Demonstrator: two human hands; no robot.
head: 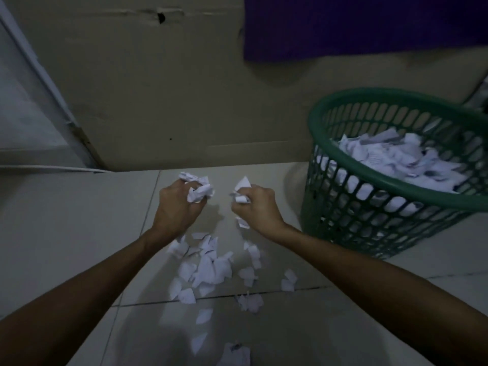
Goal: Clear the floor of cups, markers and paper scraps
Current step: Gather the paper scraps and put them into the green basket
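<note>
Item 1. Left hand (177, 204): I read it as clenched round a crumpled wad of paper (198, 190), which bulges out at the thumb side. Raised above the floor.

Item 2. Right hand (254, 207): clenched likewise on a smaller clutch of scraps (241, 190), with one piece sticking up and one curling out below the fingers.

Item 3. Green basket (396, 196): open-weave plastic, round, so no long axis to align with. It stands at about three o'clock from both hands, just beside the right one and farther from the left. Already well filled with white paper.

Item 4. Loose paper scraps (208, 268) on the tiled floor (66, 233): scattered at six o'clock from the hands, between and beneath the forearms, trailing toward the lower edge of view.

Item 5. Cups, markers: none visible to me.

Judgement: the coming move is a carry toward three o'clock; the right hand has the shorter path, the left must cross over. Much of the floor work remains.
</note>
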